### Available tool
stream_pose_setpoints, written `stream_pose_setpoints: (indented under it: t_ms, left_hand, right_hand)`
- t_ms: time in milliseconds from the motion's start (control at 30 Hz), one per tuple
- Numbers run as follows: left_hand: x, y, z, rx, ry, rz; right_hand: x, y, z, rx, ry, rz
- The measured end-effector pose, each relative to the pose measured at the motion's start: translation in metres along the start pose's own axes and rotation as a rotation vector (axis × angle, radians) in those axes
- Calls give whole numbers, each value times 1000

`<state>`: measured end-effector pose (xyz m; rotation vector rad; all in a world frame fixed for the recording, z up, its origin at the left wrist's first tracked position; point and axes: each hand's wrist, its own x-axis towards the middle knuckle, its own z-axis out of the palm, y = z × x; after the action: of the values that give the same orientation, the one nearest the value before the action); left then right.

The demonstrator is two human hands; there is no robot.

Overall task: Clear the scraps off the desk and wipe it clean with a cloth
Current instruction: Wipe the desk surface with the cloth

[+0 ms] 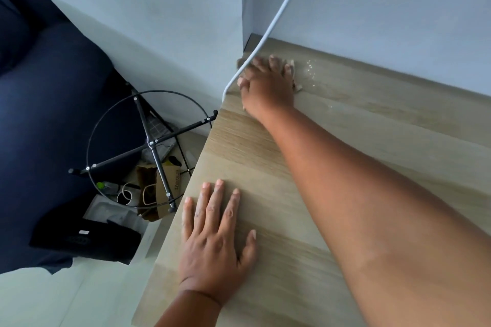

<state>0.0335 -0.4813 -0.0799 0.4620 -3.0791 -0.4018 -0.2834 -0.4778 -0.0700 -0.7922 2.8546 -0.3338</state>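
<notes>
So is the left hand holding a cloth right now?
No, the left hand lies flat and empty on the light wooden desk.

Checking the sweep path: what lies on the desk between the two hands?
In the head view, only bare desk lies between the flat left hand and the right hand, which is on the scraps.

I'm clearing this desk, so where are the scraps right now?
In the head view the scraps lie at the desk's far left corner by the wall, under and just right of the right hand, near the white cable.
</notes>
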Motion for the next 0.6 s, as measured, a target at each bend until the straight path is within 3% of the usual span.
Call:
stream_pose_setpoints:
  t_ms: [167, 300, 467, 600]
  left_hand:
    - [1, 1, -3, 0, -13, 0]
    - [2, 1, -4, -9, 2, 5]
    - [2, 0, 1, -32, 44, 13]
    - [3, 0, 4, -32, 54, 21]
  right_hand:
    - [-87, 11, 7, -12, -38, -247]
    - [-171, 59, 8, -67, -23, -252]
    - [-236, 146, -16, -114, 57, 151]
    - [-220, 178, -29, -122, 53, 473]
